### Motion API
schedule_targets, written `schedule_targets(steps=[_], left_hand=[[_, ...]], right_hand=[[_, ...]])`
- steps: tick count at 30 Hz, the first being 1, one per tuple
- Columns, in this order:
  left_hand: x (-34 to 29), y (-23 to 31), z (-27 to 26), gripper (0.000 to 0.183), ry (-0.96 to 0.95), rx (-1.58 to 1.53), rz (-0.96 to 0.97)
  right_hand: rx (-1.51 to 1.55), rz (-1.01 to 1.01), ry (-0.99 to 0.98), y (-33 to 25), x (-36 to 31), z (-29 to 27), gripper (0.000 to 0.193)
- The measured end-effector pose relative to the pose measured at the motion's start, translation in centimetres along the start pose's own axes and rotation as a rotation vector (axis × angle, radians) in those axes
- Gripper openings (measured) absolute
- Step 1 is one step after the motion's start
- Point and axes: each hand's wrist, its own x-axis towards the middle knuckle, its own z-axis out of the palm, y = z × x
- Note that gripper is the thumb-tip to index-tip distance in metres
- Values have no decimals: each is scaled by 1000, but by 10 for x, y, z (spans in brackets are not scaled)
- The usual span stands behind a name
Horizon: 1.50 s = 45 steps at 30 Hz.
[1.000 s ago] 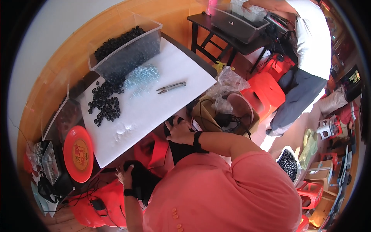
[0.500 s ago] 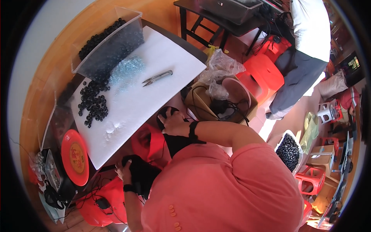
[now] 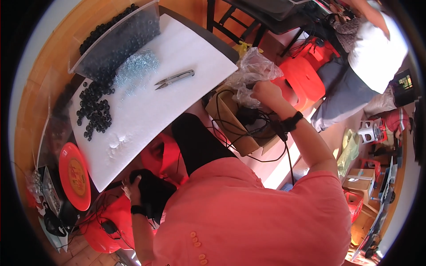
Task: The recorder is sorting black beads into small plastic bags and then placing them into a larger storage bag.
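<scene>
My right hand (image 3: 267, 94) is over the cardboard box (image 3: 242, 141), with its fingers curled in beside a crumpled clear plastic bag (image 3: 258, 65). What the fingers grip, if anything, is hidden. Black cables (image 3: 255, 129) loop out of the box beneath my right wrist. My left hand (image 3: 134, 189) rests open on my dark-trousered left knee, thumb apart from the fingers. Thread snips (image 3: 175, 79) lie on the white board (image 3: 146, 128), away from both hands. Next to them on the board are a heap of pale blue beads (image 3: 136, 68) and a spread of black beads (image 3: 95, 111).
A clear bin (image 3: 120, 44) of black beads stands at the board's far left. By the board's near-left edge is a red plate (image 3: 74, 176). Red stools (image 3: 304, 82) and a person in a white top (image 3: 377, 53) are beyond the box. A red stool (image 3: 100, 237) stands at lower left.
My right hand has left my right knee and reached rightward to the box and plastic bag. The cables have shifted, and the person in white has moved right. My left hand stays on the knee.
</scene>
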Motion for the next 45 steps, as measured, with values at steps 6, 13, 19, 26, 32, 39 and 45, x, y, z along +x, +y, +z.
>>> schedule_targets(steps=[6,13,19,26,32,39,45], left_hand=[[1,-11,8,65,-8,-23,8],[4,-9,7,64,-59,-49,-57],[3,-2,3,63,-56,-113,-10],[-9,22,-12,61,-45,-103,-40],[-10,38,-25,61,-33,189,318],[-74,241,-104,79,-277,-554,934],[-91,336,-87,86,-219,-338,1373]], right_hand=[[-148,25,18,3,17,55,26],[292,-16,89,63,31,68,23],[903,185,26,42,-10,26,14],[1669,174,-183,37,-22,23,16],[1750,152,-213,23,-27,7,17],[1472,238,-206,-43,-67,7,19],[1935,268,-528,-121,-111,26,22]])
